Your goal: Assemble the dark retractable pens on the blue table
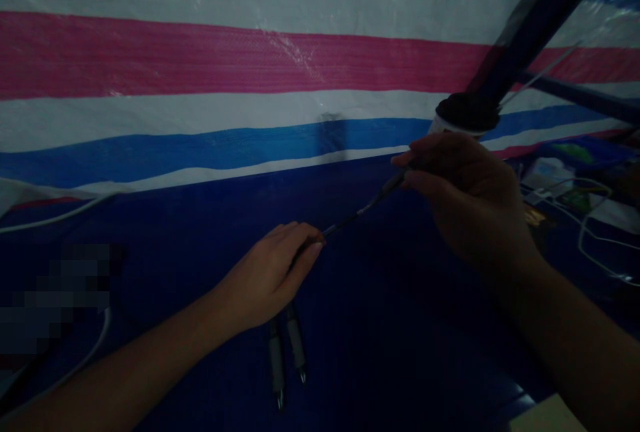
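My left hand (273, 272) is closed in a pinch on one end of a thin dark pen refill (345, 222). The refill slants up to the right toward my right hand (465, 192), whose thumb and fingertips grip a thicker dark pen barrel (393, 183) in line with it. A lighter, shiny stretch shows where the two meet; dim light hides whether they are joined. Just below my left hand, two grey-gripped pens lie side by side, a left pen (277, 362) and a right pen (296, 345), tips toward me.
Beyond my right hand stands a white container with a black lid (467, 112). White cables (583, 232) and small items clutter the right side of the dark blue table (380, 325). A striped plastic sheet (200, 59) hangs behind, with a dark post (540, 25).
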A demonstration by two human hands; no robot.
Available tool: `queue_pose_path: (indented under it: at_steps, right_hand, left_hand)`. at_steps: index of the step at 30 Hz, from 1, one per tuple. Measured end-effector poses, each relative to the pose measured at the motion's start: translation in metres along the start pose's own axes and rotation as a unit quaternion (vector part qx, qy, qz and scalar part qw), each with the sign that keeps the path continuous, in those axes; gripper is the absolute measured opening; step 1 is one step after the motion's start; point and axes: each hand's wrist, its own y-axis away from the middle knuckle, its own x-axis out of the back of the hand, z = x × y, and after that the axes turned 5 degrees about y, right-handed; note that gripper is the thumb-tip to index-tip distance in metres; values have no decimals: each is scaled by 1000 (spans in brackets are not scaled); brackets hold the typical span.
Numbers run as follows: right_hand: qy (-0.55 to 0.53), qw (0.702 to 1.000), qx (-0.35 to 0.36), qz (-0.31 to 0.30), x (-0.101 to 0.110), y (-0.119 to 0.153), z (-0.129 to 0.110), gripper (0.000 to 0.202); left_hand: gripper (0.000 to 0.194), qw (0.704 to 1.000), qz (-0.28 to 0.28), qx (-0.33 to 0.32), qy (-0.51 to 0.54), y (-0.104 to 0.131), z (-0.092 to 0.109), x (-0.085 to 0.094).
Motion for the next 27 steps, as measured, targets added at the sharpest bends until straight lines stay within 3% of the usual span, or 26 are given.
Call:
queue_pose_path:
  at_steps: [4, 9, 12, 16, 20, 23, 25, 27]
  right_hand:
    - [17, 999, -15, -23, -1, 0, -3, 16]
    - [45, 986, -64, -145, -8, 4, -5, 11]
    - [114, 978, -68, -164, -11, 6, -4, 14]
    - [263, 946, -62, -178, -10, 7, -5, 43]
    - [235, 939, -38, -246, -4, 4, -7, 31]
    - [270, 910, -56, -310, 0, 0, -7, 27]
    - [310, 894, -75, -316, 1, -1, -7, 47]
    - [307, 902, -59, -298, 1, -1, -6, 38]
  left_hand:
    - [25, 1000, 2, 11, 6, 0, 0, 0]
    - [24, 1000, 8, -2, 3, 0, 1, 1]
    - [23, 1000, 15, -16, -7, 0, 0, 0]
    - [23, 999, 31, -35, -25, 0, -4, -1]
    - [24, 998, 42, -30, -34, 1, -5, -1]
    - [25, 998, 34, -31, -38, 2, -4, 0]
    - [26, 998, 31, -39, -45, 2, -4, 0]
    - [26, 997, 37, -46, -51, 2, -4, 0]
